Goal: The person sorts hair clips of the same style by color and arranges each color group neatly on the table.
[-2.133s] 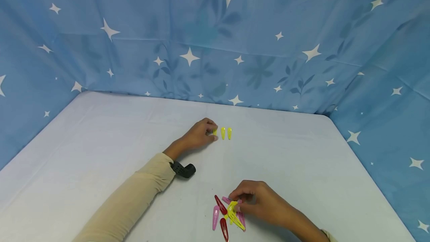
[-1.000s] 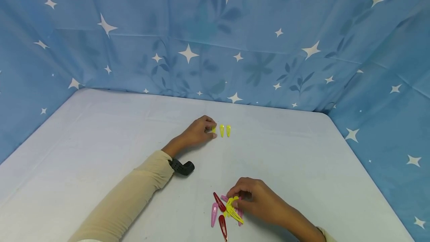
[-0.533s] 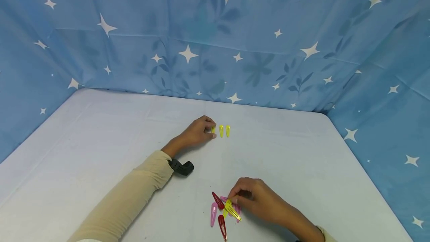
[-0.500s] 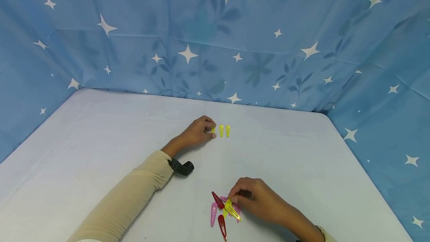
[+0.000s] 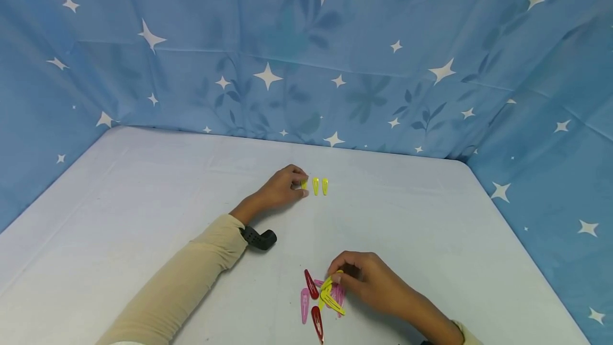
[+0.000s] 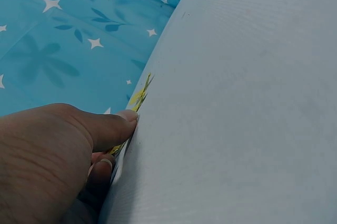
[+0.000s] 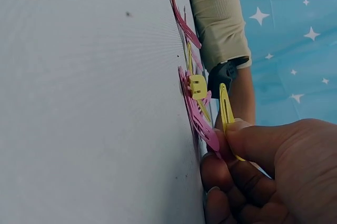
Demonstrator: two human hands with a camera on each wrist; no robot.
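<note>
Toward the table's far side, my left hand has its thumb and fingers about a yellow snap hair clip, partly hidden by them. Two more yellow hair clips lie parallel just to its right. Nearer to me, my right hand pinches another yellow hair clip between thumb and fingers. In the right wrist view this clip is raised off the table beside the pile. Under and left of that hand lie yellow clips, pink clips and two red clips, some overlapping.
The white table runs back to a blue curtain with white stars, which also stands along both sides. A black wrist device sits on my left wrist, low over the table. My left sleeve crosses the left half.
My right hand has worked in the pile and now has a yellow clip lifted slightly from it. The upper red clip has turned a little. My left hand has stayed at its clip.
</note>
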